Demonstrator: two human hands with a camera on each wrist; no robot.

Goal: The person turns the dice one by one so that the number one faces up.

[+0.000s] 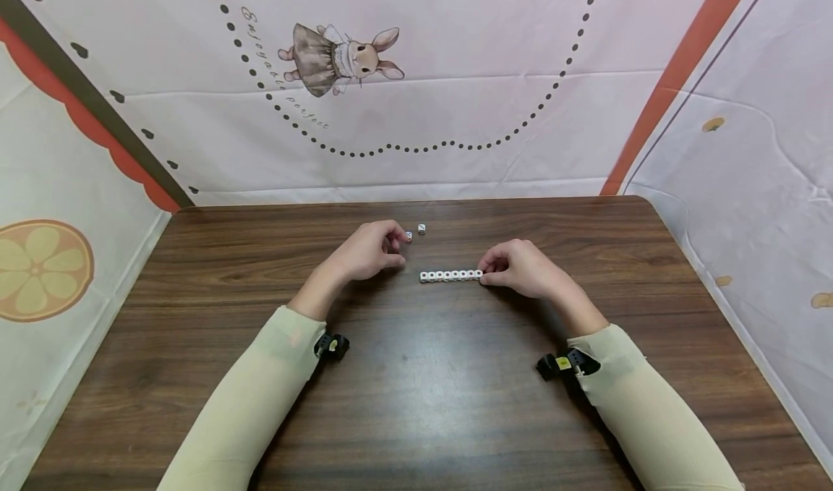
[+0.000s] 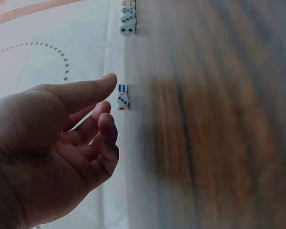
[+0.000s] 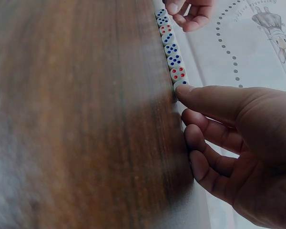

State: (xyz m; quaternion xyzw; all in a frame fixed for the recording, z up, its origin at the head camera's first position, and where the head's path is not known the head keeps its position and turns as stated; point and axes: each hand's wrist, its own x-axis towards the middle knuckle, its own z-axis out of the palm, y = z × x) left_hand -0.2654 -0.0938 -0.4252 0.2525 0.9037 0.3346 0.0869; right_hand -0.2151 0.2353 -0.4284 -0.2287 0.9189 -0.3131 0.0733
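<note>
A straight row of several white dice [image 1: 449, 276] lies on the wooden table, each with a single large dot facing up. My right hand [image 1: 523, 268] pinches the die at the row's right end between thumb and index finger; in the right wrist view the thumb [image 3: 195, 95] partly covers that die. Sides of the row [image 3: 171, 49] show blue and red pips. Beyond the row's left end are two loose dice, one farther off [image 1: 421, 228] and one nearer [image 1: 408, 236]. Beside the nearer one, my left hand [image 1: 371, 251] hovers with thumb and fingers apart, holding nothing.
The dark wood-grain table [image 1: 403, 404] reaches back to a pale printed cloth [image 1: 455, 115] with a rabbit figure and dotted line. More cloth hangs at the left and right sides. Each wrist carries a small black camera [image 1: 332, 346].
</note>
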